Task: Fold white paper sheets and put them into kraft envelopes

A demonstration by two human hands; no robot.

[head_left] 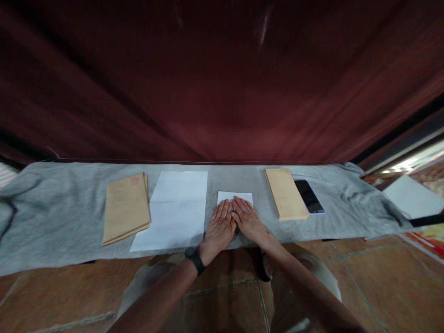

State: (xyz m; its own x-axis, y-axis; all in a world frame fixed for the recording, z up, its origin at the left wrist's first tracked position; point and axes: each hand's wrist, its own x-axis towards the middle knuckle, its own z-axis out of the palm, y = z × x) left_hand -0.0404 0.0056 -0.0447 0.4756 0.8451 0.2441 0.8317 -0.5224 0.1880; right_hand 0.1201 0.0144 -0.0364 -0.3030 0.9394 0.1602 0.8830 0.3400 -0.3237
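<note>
A small piece of white paper, apparently folded (225, 196), lies on the grey cloth, its lower part hidden under my hands. My left hand (219, 226) presses flat on it with the fingers stretched out, a dark watch (194, 260) on that wrist. Beside it, thumbs close together, my right hand (248, 223) also lies flat on the paper with straight fingers. A tiny bluish spot shows between the hands; what it is, I cannot tell. Left of my hands is a larger white sheet (180, 208) with a faint crease across it.
Brown envelopes (125, 208) overlap the sheet's left edge. A stack of tan envelopes (286, 194) lies to the right, next to a phone (310, 197) with a dark screen. Grey cloth (62, 212) covers the narrow surface, backed by a dark red upright panel (222, 92).
</note>
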